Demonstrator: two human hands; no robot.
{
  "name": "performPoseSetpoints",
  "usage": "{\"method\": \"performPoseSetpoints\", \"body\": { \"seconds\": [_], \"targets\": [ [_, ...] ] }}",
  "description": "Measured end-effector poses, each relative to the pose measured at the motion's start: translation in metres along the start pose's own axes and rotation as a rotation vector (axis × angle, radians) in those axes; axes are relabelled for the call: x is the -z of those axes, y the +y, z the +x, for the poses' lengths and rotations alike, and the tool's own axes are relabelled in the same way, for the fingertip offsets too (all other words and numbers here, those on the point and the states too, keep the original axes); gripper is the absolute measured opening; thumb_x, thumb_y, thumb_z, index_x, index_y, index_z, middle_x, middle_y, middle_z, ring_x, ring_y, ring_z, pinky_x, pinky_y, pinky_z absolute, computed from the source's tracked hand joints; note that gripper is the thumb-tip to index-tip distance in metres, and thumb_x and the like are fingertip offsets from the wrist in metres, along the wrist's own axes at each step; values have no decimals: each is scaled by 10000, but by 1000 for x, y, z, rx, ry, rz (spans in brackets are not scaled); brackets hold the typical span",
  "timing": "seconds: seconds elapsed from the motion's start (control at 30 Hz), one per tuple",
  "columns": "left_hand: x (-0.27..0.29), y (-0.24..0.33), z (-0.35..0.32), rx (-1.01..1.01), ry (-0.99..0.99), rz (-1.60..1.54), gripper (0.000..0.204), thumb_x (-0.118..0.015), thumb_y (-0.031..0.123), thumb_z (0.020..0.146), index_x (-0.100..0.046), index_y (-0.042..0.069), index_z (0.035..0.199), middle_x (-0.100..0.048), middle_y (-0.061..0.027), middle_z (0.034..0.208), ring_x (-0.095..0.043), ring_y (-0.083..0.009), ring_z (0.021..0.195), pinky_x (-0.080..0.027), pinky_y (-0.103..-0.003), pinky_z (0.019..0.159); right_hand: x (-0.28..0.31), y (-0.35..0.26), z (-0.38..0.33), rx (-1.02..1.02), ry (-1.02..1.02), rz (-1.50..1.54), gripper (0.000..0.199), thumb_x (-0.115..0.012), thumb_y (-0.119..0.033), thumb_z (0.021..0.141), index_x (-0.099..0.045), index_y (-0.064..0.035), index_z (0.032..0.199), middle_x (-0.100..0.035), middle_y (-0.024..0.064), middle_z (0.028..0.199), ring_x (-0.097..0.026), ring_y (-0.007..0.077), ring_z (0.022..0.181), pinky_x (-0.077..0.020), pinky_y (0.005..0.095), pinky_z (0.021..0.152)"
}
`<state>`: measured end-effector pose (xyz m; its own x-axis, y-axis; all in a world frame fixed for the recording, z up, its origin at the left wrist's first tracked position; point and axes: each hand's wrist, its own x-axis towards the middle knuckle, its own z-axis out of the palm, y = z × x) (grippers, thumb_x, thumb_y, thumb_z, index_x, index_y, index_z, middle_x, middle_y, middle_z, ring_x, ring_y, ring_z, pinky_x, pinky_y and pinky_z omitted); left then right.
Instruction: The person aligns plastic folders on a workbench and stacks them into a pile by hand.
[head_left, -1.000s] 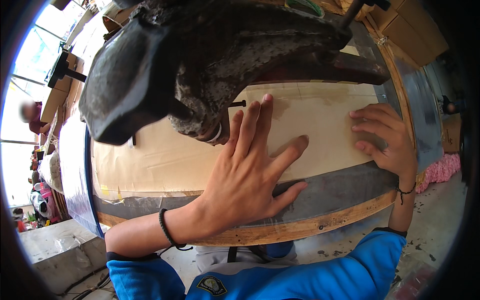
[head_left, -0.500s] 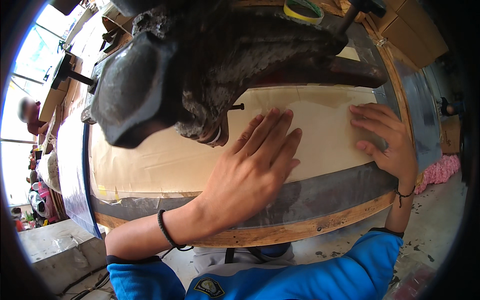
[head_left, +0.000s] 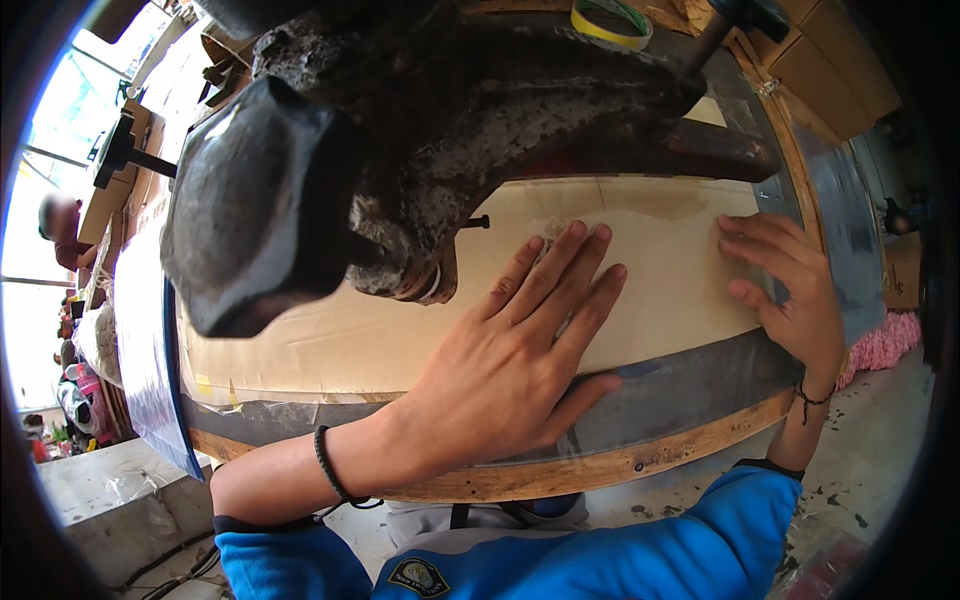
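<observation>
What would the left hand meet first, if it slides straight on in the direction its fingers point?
The left hand lies flat on the tan sheet, fingers aimed up and right. Straight on comes more sheet, then probably the dark rusty machine arm overhanging it; the arm's height above the sheet is unclear.

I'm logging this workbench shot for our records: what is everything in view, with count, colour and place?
Flat beige cardboard sheet: one, tan, spread across the table under both hands.
Heavy rusty cast-iron machine arm: one, dark grey-brown, overhanging the sheet at top.
Wood-edged worktable: one, brown rim with a grey surface.
Roll of yellow tape: one, far edge of the table.
Pink fluffy heap: one, on the floor at right.
Left hand: flat on the sheet, black wristband.
Right hand: fingertips pressing the sheet's right end.
</observation>
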<state>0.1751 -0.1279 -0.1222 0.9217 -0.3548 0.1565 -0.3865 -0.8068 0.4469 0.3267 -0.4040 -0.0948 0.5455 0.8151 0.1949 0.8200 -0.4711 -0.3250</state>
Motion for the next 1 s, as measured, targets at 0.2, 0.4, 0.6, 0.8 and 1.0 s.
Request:
{"method": "performPoseSetpoints", "body": {
  "seconds": [0.2,0.4,0.6,0.8,1.0],
  "targets": [
    [1,-2,1,-44,-2,-58,729,-697,412,900,-469,-12,1447,-390,-235,1553,-341,-413,1461,-270,-522,1209,3,-1,2,6,-9,-16,367,-780,-194,804,-720,21,1095,-708,127,1211,-627,326,1132,-506,411,970],
    [2,-1,0,-44,3,-60,725,-715,385,883,-477,-15,1438,-398,-235,1549,-353,-412,1454,-281,-524,1203,3,-2,1,14,-13,-13,367,-778,-181,791,-717,28,1086,-702,130,1213,-624,325,1130,-506,409,966],
    [2,0,1,-38,-4,-47,730,-725,376,873,-478,-15,1438,-398,-228,1552,-353,-401,1456,-285,-520,1201,4,-4,4,21,-13,-8,341,-771,-162,793,-725,9,1084,-700,123,1215,-629,321,1098,-512,407,944],
    [2,-1,0,-67,4,-57,724,-729,383,873,-489,-10,1431,-417,-223,1541,-371,-396,1447,-292,-521,1199,3,-1,0,20,-2,-9,272,-782,-142,795,-759,-30,1042,-718,102,1177,-639,307,1047,-519,399,917],
    [3,0,-2,-79,4,-65,729,-719,400,881,-485,-13,1434,-417,-220,1544,-367,-395,1451,-291,-522,1202,4,-2,-1,20,8,10,221,-789,-142,794,-777,-34,987,-733,103,1134,-651,303,1013,-525,398,894]
  ]
}}
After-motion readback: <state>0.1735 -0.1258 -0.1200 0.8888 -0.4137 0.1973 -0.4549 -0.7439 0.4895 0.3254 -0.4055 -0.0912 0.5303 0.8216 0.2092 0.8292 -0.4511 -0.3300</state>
